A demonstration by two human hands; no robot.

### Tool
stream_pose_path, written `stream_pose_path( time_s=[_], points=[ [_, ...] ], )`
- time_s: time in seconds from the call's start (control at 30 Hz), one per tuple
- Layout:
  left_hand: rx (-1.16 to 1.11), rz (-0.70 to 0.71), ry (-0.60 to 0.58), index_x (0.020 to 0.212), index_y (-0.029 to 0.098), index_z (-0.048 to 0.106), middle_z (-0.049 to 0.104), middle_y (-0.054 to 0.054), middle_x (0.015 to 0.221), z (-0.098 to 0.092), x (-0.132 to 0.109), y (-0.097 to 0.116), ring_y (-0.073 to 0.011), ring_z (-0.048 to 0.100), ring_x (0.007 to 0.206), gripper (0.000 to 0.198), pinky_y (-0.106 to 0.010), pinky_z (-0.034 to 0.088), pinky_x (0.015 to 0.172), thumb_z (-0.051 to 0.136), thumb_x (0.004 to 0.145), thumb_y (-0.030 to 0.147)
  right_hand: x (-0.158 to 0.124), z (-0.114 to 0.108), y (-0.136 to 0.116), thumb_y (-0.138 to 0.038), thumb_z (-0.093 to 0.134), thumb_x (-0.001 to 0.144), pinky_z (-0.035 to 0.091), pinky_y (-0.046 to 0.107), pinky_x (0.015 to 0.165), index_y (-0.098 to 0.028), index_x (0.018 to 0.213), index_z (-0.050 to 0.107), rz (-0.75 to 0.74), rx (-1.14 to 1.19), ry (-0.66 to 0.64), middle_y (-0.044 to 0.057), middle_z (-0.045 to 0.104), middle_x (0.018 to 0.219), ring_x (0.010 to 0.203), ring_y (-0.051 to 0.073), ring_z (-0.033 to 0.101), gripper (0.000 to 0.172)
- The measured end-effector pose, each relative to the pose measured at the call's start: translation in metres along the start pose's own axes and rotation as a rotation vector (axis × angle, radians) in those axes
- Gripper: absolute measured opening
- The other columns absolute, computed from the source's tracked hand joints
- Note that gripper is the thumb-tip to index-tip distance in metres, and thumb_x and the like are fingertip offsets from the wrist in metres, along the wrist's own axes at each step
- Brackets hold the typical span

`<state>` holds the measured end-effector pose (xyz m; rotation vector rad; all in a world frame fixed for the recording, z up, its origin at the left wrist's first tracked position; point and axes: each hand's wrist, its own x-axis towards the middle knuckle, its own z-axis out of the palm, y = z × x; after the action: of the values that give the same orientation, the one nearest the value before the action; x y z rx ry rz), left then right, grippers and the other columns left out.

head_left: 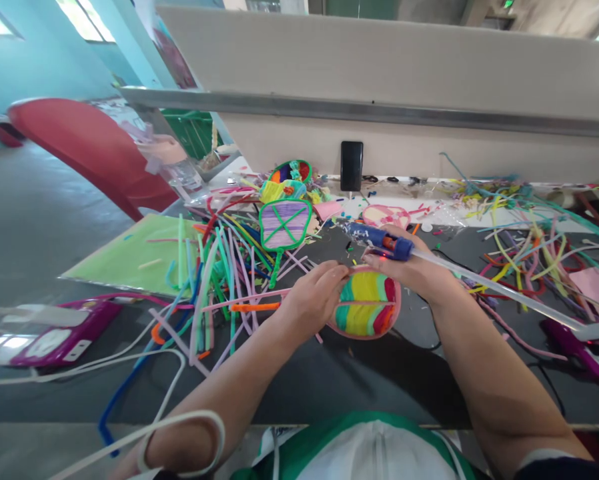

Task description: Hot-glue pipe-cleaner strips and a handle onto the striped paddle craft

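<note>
Left hand (318,297) grips the striped disc (363,285) by its left side, over the dark tabletop (304,390). Right hand (404,267) holds the blue glue gun (379,240) just beyond the disc's upper edge. Pipe cleaners (203,300) lie leftward.

- We see daylight burning out the upper-left windows (87,20).
- We notice a dark shadow across the near desk (299,383).
- We catch glare on clear plastic (17,343) at left.
- We find the edges stretched and soft.
</note>
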<state>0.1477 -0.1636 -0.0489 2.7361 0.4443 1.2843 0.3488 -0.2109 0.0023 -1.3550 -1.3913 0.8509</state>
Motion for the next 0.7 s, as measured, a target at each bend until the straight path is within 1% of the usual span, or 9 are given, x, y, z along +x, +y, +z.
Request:
stream_pose_path(
  time_s=[0.07, 0.13, 0.3, 0.37, 0.47, 0.7],
  points=[
    [-0.002, 0.013, -0.025, 0.110, 0.014, 0.053, 0.063, -0.011, 0.100, -0.002, 0.001, 0.004, -0.0191, 0.061, 0.098, 0.024, -0.032, 0.054, 0.087, 0.048, 0.089, 0.005, -0.004, -0.001, -0.005, -0.031, 0.071, 0.070, 0.040, 0.029, 0.064, -0.023, 0.084, 0.060, -0.098, -0.191, 0.003, -0.001, 0.059, 0.075, 0.069, 0.016, 0.053, 0.018],
    [-0.015, 0.014, -0.058, 0.112, 0.014, 0.053, 0.063, -0.010, 0.100, -0.004, 0.001, 0.007, -0.0195, 0.061, 0.098, 0.026, -0.032, 0.055, 0.086, 0.046, 0.089, 0.005, -0.008, -0.001, -0.009, -0.032, 0.068, 0.073, 0.038, 0.028, 0.062, -0.024, 0.084, 0.061, -0.164, -0.320, 0.004, -0.002, 0.059, 0.074, 0.066, 0.015, 0.052, 0.016],
    [-0.023, -0.013, -0.154, 0.120, 0.015, 0.050, 0.061, -0.012, 0.107, -0.002, -0.008, 0.008, -0.0228, 0.058, 0.106, 0.031, -0.037, 0.053, 0.091, 0.045, 0.090, 0.007, -0.013, 0.000, -0.009, -0.034, 0.067, 0.075, 0.037, 0.026, 0.060, -0.024, 0.087, 0.060, -0.188, -0.483, -0.024, -0.001, 0.063, 0.077, 0.066, 0.015, 0.055, 0.017],
    [-0.012, -0.024, -0.181, 0.120, 0.015, 0.050, 0.061, -0.011, 0.107, 0.000, -0.012, 0.006, -0.0233, 0.057, 0.108, 0.031, -0.039, 0.052, 0.092, 0.045, 0.090, 0.009, -0.014, 0.000, -0.008, -0.035, 0.067, 0.074, 0.038, 0.025, 0.060, -0.024, 0.087, 0.060, -0.203, -0.522, -0.010, 0.000, 0.064, 0.079, 0.068, 0.016, 0.056, 0.018],
    [-0.008, -0.029, -0.177, 0.121, 0.016, 0.050, 0.060, -0.011, 0.111, 0.001, -0.014, 0.005, -0.0229, 0.057, 0.108, 0.031, -0.039, 0.052, 0.091, 0.044, 0.091, 0.011, -0.014, 0.001, -0.009, -0.034, 0.066, 0.075, 0.038, 0.024, 0.060, -0.023, 0.088, 0.060, -0.221, -0.565, -0.011, 0.000, 0.064, 0.080, 0.069, 0.015, 0.057, 0.017],
    [0.013, -0.024, -0.168, 0.128, 0.016, 0.047, 0.058, -0.014, 0.121, 0.000, -0.014, 0.006, -0.0242, 0.057, 0.112, 0.040, -0.041, 0.052, 0.093, 0.044, 0.089, 0.009, -0.017, 0.002, -0.023, -0.030, 0.063, 0.076, 0.036, 0.022, 0.058, -0.021, 0.084, 0.057, -0.185, -0.615, -0.099, -0.003, 0.060, 0.074, 0.065, 0.012, 0.053, 0.014]
  ],
)
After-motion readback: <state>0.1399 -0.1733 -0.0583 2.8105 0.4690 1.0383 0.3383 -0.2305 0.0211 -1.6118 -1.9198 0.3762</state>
